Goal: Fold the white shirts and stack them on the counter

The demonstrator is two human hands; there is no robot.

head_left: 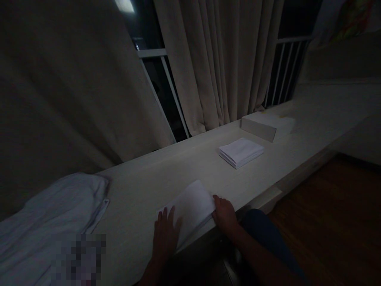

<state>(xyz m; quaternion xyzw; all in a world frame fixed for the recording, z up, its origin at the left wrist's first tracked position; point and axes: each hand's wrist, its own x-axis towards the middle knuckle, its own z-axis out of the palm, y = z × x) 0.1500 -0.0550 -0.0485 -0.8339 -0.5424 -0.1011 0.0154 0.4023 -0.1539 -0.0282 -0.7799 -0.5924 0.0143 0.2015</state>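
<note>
A folded cloth (192,208) lay at the lower centre on the ledge (143,186) — a folded stack (241,152) up and right of it, a box (266,125) beyond, a heap of laundry (50,222) lower left.

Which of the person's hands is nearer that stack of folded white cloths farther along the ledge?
Right. The right hand lies closer below the stack; the left hand is farther away.

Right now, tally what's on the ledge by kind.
Folded white cloth under the hands: 1
Stack of folded white cloths: 1
White box: 1
Loose heap of white fabric: 1
Total: 4
</note>
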